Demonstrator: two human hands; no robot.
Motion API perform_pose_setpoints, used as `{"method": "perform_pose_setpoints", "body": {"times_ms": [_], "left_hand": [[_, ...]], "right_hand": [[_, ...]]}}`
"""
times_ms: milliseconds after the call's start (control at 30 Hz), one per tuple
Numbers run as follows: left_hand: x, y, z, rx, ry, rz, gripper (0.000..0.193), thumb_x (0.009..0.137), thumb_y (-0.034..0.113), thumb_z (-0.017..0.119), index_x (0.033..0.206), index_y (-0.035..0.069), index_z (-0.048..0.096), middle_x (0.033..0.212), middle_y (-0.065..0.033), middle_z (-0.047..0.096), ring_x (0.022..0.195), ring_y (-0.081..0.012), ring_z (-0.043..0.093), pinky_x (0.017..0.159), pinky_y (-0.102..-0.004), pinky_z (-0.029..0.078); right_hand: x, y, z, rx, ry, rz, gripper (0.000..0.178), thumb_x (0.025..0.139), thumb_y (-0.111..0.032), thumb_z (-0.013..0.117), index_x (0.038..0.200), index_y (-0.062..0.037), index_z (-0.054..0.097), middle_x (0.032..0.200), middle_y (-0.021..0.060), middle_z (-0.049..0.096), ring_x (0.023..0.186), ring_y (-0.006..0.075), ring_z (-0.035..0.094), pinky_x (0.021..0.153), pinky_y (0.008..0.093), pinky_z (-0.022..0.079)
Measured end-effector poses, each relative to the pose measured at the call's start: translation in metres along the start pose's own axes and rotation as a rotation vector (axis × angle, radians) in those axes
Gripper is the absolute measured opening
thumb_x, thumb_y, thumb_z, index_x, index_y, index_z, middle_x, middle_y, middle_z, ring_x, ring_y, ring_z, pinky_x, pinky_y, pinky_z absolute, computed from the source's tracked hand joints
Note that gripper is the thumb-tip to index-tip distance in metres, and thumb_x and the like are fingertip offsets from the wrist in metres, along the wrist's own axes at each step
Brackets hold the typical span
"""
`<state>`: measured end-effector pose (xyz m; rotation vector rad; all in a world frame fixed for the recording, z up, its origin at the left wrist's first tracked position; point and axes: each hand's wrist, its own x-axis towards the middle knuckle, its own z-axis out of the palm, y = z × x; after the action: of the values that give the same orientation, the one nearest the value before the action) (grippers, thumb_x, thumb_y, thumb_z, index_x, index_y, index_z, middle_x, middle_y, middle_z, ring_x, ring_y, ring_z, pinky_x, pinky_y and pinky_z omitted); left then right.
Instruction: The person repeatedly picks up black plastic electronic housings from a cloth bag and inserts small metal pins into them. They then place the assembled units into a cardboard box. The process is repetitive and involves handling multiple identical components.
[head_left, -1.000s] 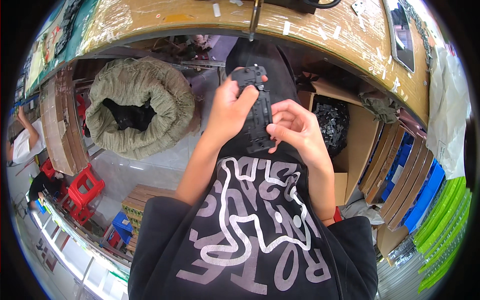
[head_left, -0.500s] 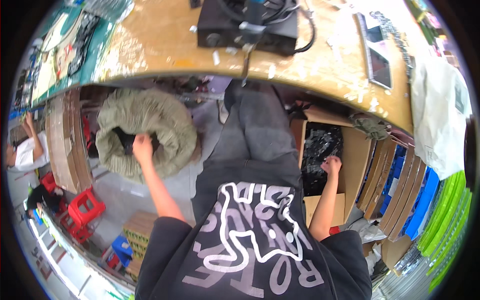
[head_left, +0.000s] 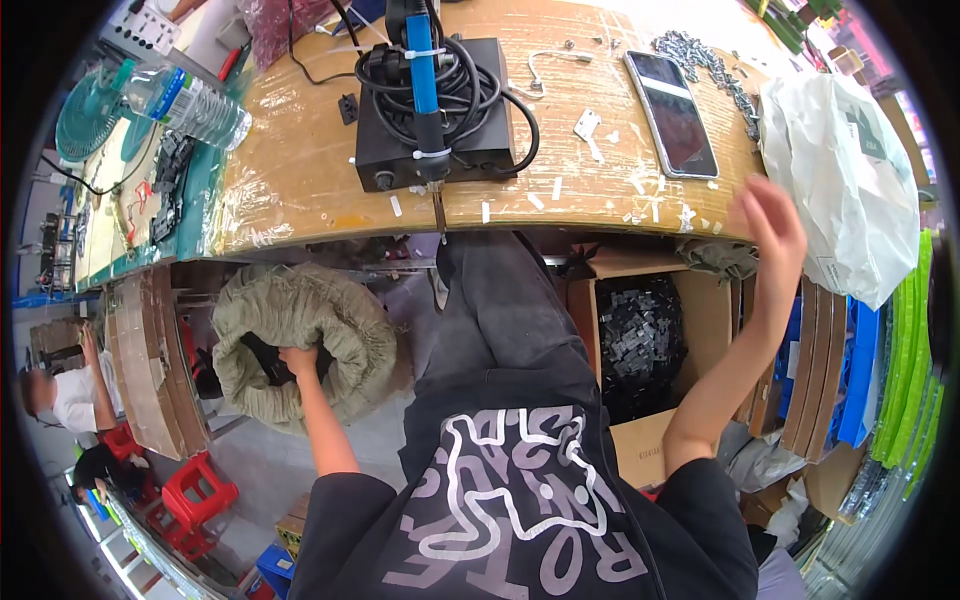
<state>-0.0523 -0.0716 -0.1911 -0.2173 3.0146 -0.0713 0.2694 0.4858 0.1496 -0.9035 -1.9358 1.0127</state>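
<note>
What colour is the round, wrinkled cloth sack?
The sack is greyish green, shown best in the head view.

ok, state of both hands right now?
Left hand: in the sack opening, grip can't be told.
Right hand: blurred, near the table edge, can't tell open or closed.

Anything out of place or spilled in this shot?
Mildly untidy: white scraps lie scattered across the bench top, many toward its near edge, and small metal parts trail loosely beside the phone. They look odd because neither is gathered in a container. No clear damage visible.
</note>
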Motion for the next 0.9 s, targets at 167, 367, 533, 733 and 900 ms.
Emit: {"method": "perform_pose_setpoints", "body": {"times_ms": [167, 367, 533, 733, 900], "left_hand": [[-0.003, 0.009, -0.007, -0.094, 0.008, -0.091, 0.069, 0.067, 0.041, 0.062, 0.111, -0.006, 0.037, 0.11, -0.0233, 0.04, 0.095, -0.0392, 0.047, 0.073, -0.0478, 0.044], [-0.02, 0.008, -0.042, -0.17, 0.106, -0.124, 0.042, 0.071, 0.025, 0.057, 0.1, -0.005, 0.051, 0.097, -0.0231, 0.053, 0.088, -0.0378, 0.053, 0.071, -0.0451, 0.044], [-0.028, 0.003, -0.054, -0.45, 0.106, -0.11, 0.032, 0.07, 0.02, 0.055, 0.088, -0.007, 0.056, 0.089, -0.0231, 0.058, 0.088, -0.0357, 0.055, 0.073, -0.0404, 0.043], [-0.045, -0.002, -0.084, -0.85, 0.44, -0.312, 0.032, 0.075, 0.017, 0.05, 0.097, -0.006, 0.048, 0.093, -0.02, 0.054, 0.084, -0.03, 0.053, 0.073, -0.0355, 0.041], [-0.088, 0.041, -0.169, -1.376, 0.559, -0.315, 0.037, 0.077, 0.012, 0.045, 0.112, 0.002, 0.038, 0.095, -0.0112, 0.05, 0.081, -0.0172, 0.049, 0.067, -0.0279, 0.04]], "right_hand": [[0.134, 0.077, 0.023, -0.161, -0.116, -0.176, 0.023, 0.074, -0.01, 0.058, 0.096, -0.0024, 0.059, 0.086, 0.0068, 0.062, 0.075, 0.0138, 0.058, 0.066, 0.0245, 0.046], [0.172, 0.096, 0.056, -0.532, -0.131, -0.166, 0.019, 0.071, -0.016, 0.059, 0.087, -0.0073, 0.062, 0.08, 0.0094, 0.062, 0.072, 0.0188, 0.06, 0.064, 0.0274, 0.046], [0.18, 0.096, 0.052, -0.583, -0.175, -0.181, 0.017, 0.072, -0.015, 0.058, 0.086, -0.0054, 0.061, 0.079, 0.011, 0.062, 0.075, 0.0241, 0.059, 0.067, 0.0322, 0.045], [0.163, 0.091, 0.032, -0.405, -0.011, -0.273, 0.015, 0.076, -0.015, 0.058, 0.086, -0.0049, 0.059, 0.08, 0.0109, 0.062, 0.072, 0.019, 0.059, 0.065, 0.0289, 0.045], [0.047, -0.002, 0.035, 0.051, 0.126, -0.179, 0.014, 0.077, -0.006, 0.059, 0.088, 0.0021, 0.058, 0.083, 0.0075, 0.059, 0.071, 0.0112, 0.055, 0.061, 0.0218, 0.045]]}}
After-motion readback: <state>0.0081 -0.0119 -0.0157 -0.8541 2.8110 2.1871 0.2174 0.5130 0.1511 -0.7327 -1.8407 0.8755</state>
